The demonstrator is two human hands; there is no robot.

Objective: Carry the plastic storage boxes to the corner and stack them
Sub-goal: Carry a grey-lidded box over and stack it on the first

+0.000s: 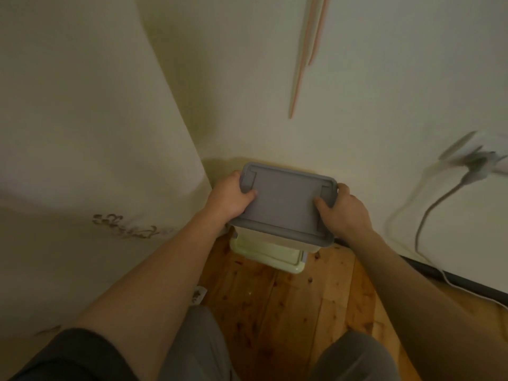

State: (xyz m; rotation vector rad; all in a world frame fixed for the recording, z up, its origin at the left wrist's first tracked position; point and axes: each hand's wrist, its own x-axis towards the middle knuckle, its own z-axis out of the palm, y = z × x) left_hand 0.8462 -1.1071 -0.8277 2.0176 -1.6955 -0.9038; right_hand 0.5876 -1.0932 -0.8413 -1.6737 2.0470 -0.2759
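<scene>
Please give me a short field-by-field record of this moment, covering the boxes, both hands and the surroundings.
held box: grey-lidded box, over the corner
box below: pale green box on the wooden floor, partly hidden
left hand: left hand grips the lid's left end
right hand: right hand grips the right end
nearby: curtain left; cable and wall plug right

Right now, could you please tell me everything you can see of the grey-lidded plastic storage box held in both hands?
The grey-lidded plastic storage box is rectangular, with a matte grey lid bearing a raised rim and a latch tab at each short end. Its pale body barely shows beneath the lid. It sits level, near the wall corner, above a pale green-lidded box on the wooden floor; contact between them is unclear. The left hand and right hand grip its short ends, thumbs on the lid.
</scene>
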